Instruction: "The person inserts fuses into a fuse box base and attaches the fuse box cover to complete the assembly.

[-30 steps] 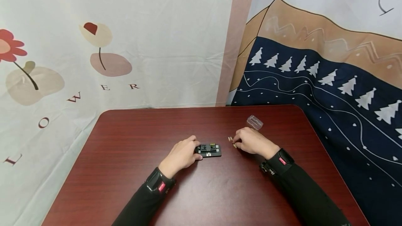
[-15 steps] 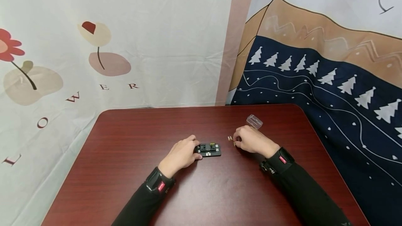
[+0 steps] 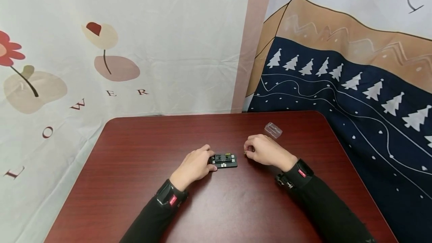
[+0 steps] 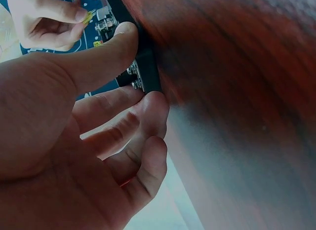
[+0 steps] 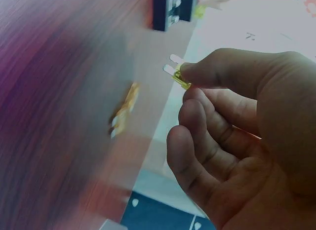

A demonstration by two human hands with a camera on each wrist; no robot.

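In the head view my left hand [image 3: 192, 168] grips the left end of a black fuse block [image 3: 228, 163], which lies on the table. The left wrist view shows the thumb over the top of the block and fingertips along its edge, near its metal contacts. To the right of the block, my right hand [image 3: 268, 151] pinches a yellow blade fuse [image 5: 181, 78] between thumb and index finger. Its two flat metal prongs point away from the fingertips, toward the block. Another yellow blade fuse [image 5: 126, 107] lies on the tabletop below that hand, blurred in the right wrist view.
A clear plastic box [image 3: 273, 130] stands behind my right hand, toward the far right of the reddish-brown table [image 3: 162, 134]. Printed cloths [image 3: 189, 48] hang beyond the table's far edge.
My right hand, first low over the small fuses, shifts slightly left toward the block with one fuse pinched. The left hand and the block stay in place.
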